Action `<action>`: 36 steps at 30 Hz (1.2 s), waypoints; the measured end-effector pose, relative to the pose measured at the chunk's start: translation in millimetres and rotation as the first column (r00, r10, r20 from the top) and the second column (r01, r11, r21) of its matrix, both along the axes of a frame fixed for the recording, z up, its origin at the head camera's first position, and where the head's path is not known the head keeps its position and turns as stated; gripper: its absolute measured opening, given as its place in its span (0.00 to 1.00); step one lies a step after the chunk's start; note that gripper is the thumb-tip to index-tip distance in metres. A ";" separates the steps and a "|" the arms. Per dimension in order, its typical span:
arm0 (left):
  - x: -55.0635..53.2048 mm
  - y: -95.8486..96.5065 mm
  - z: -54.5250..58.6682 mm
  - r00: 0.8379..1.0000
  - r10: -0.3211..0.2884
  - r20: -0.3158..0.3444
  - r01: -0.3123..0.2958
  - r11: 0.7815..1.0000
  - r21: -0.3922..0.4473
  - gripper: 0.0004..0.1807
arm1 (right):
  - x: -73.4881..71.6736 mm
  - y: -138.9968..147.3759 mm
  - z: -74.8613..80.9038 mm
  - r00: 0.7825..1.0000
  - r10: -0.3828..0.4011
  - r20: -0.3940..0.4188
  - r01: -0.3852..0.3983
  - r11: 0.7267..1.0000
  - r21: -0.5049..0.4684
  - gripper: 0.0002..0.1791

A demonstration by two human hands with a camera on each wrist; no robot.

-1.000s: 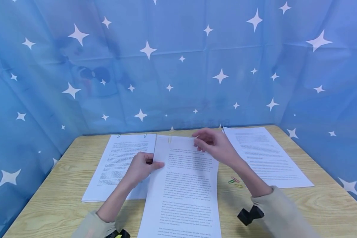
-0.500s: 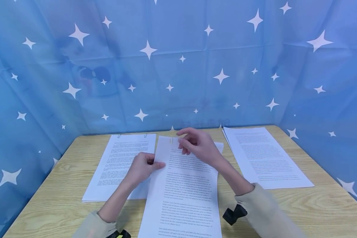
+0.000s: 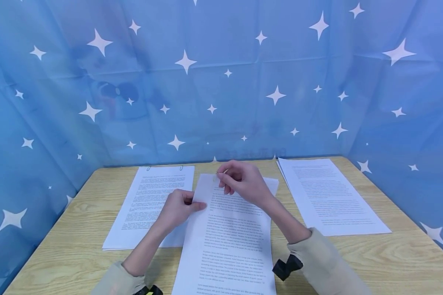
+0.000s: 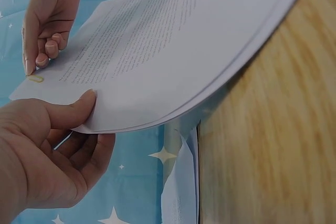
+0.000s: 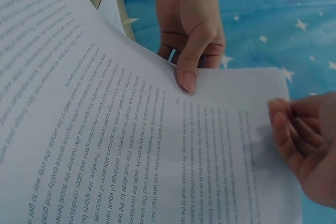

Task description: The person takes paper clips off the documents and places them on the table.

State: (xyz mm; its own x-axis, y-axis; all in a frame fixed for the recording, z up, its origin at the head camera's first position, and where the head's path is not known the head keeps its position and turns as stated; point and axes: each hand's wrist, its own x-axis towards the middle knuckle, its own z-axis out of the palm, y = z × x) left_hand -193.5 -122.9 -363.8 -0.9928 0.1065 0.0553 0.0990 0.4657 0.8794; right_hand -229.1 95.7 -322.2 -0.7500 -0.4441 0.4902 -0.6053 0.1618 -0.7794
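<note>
My left hand [image 3: 179,207] pinches the left edge of a few printed sheets [image 3: 230,246], thumb on the front and fingers behind. The sheets are raised and tilted, and their bend shows in the left wrist view. A yellow paper clip [image 4: 35,78] sits on their top edge. My right hand [image 3: 245,182] has its thumb and index fingertips together on that clip, and it hides part of the top edge in the head view. In the right wrist view, the right fingertips [image 5: 281,121] lie right at the paper's edge.
On the wooden table [image 3: 70,209], a stack of printed pages [image 3: 156,200] with two clips at its top lies at left. Another stack of printed pages [image 3: 330,196] lies at right. A blue starred curtain [image 3: 221,82] stands behind the table.
My right hand has moved left from the sheets' top right corner to the yellow paper clip. The top edge has dipped slightly. Loose clips on the table are now hidden behind the right arm.
</note>
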 end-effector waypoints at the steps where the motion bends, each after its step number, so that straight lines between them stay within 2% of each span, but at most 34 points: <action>1: -0.2 0.2 -0.3 1.000 -0.001 -0.001 0.001 1.000 0.000 0.04 | -0.2 0.4 0.0 1.000 0.005 0.002 -0.005 1.000 0.000 0.03; 9: -0.5 0.1 -1.2 1.000 0.001 0.007 -0.001 1.000 -0.003 0.04 | 1.1 3.3 1.7 0.999 0.052 -0.002 -0.052 0.999 0.015 0.02; 17: -0.7 -0.4 -1.2 1.000 -0.001 0.002 0.001 1.000 -0.001 0.04 | 1.4 2.4 -1.5 0.996 0.065 -0.060 -0.066 0.998 -0.010 0.03; 28: 0.6 -0.5 0.3 1.000 0.022 0.017 -0.022 1.000 -0.018 0.04 | 4.7 9.3 2.7 0.995 -0.009 -0.096 0.001 0.996 -0.084 0.03; 36: -0.1 -2.6 -0.5 1.000 0.021 0.013 -0.021 1.000 -0.016 0.05 | 6.4 24.3 1.2 0.998 -0.066 -0.022 0.065 0.997 -0.043 0.03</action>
